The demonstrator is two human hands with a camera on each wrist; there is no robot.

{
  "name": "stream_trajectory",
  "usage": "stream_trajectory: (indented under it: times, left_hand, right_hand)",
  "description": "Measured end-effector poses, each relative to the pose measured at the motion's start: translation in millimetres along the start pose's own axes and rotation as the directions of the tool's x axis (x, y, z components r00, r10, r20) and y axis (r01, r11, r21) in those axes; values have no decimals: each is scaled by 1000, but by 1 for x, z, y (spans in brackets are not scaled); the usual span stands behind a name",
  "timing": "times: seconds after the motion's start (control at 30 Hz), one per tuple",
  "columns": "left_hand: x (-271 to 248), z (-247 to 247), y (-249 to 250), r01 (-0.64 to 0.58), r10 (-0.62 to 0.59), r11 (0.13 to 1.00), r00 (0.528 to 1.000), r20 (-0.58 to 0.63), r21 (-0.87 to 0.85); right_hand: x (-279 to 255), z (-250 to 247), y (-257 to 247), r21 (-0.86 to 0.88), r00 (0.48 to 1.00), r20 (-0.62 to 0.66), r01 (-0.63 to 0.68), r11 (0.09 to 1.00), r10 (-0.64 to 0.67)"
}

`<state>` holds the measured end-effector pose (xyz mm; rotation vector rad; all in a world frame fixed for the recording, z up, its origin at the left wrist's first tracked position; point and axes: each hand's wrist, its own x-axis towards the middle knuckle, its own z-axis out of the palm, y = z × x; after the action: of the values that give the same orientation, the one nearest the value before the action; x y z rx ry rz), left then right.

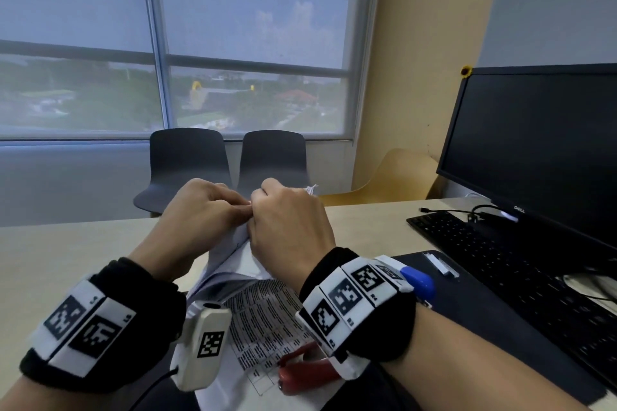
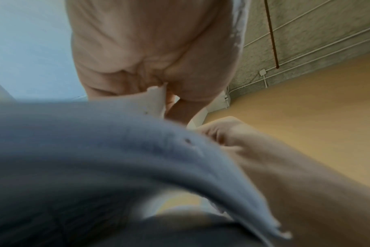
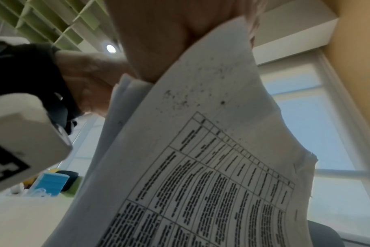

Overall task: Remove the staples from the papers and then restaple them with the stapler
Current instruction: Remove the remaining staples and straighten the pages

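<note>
Broadly, the counter [image 1: 50, 243] carries everything, with a dark monitor [image 1: 541, 143] at about three o'clock from the hands and a black keyboard [image 1: 521, 264] below it toward four o'clock. On the counter's near part the papers [image 1: 267, 317] are the task's main thing: a thin stack of printed sheets whose lower end lies toward six o'clock while the upper corner is lifted off the surface and curls up between both hands. I judge them light, limp and easy to tear, so the grip belongs close to the stapled corner, with the sheets pinched flat together so the pull falls on the staple and not on the paper. The left hand [image 1: 200, 210], at nine o'clock of that corner, has its fingers [image 1: 233, 202] curled and pinching the paper edge; the right hand [image 1: 287, 227], at three o'clock and touching the left, has its fingers likewise clamped on the corner. A blue object [image 1: 419, 282], perhaps the stapler, peeks out beyond the right wrist at four o'clock, and a red tool [image 1: 300, 370] lies on the sheets at six o'clock; I cannot tell which is which. The staple itself is too small to make out, though small dark holes [image 3: 222, 102] dot the top margin in the right wrist view.
</note>
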<state>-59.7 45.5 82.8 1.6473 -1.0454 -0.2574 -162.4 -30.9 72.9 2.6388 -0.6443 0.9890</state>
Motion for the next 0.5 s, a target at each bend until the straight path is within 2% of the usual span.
stream_trajectory:
  times: [0.1,0.2,0.3,0.37,0.43,0.5]
  left_hand:
    - [1,0,-2,25,-27,999,999,-34,-41]
    - [1,-8,-3,68,-73,996,995,-69,-62]
    - [1,-16,0,21,-17,999,992,-122,28]
    - [1,-14,0,9,3,993,995,-100,118]
    - [3,-12,-5,47,-39,985,998,-50,167]
    - [6,-13,-11,90,-85,979,996,-35,185]
  right_hand:
    - [4,-3,-1,60,999,-24,-38,997,40]
    - [15,-5,31,126,989,29,-144,982,142]
    - [19,-13,59,181,975,4,-221,958,224]
    - [16,-16,70,264,966,-8,-249,932,260]
    - [10,-15,88,285,959,70,-282,916,274]
    - [-3,-7,112,221,939,223,-311,924,263]
